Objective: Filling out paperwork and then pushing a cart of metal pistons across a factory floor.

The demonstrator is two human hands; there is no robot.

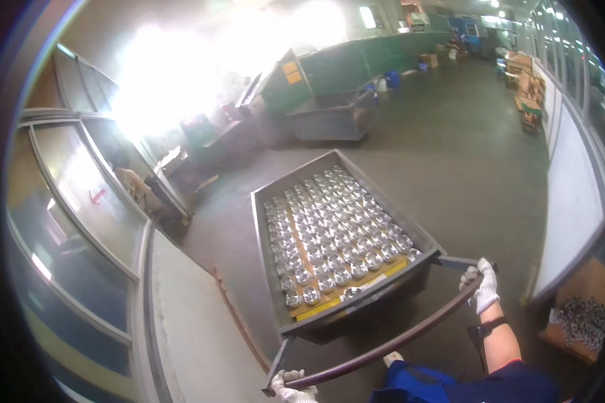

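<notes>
In front of me stands a grey metal cart point(257, 221) with a long open tray. Rows of shiny round metal parts point(339, 232) fill it, resting on a brown and yellow base. A dark handlebar point(396, 344) joins the cart by two side arms. My left hand point(293, 385), in a white knitted glove, is closed round the bar's left end. At the right end my right hand point(481, 285), gloved the same way, grips the bar; a dark band circles that wrist.
Another grey metal bin point(333, 121) stands ahead. Glazed partitions flank me, with a white lower panel point(202, 309) close on the left. Near the right wall sits a cardboard box point(581, 316) of small metal pieces. Stacked cartons point(530, 87) line the right side farther off. A person point(138, 185) is behind the left glass.
</notes>
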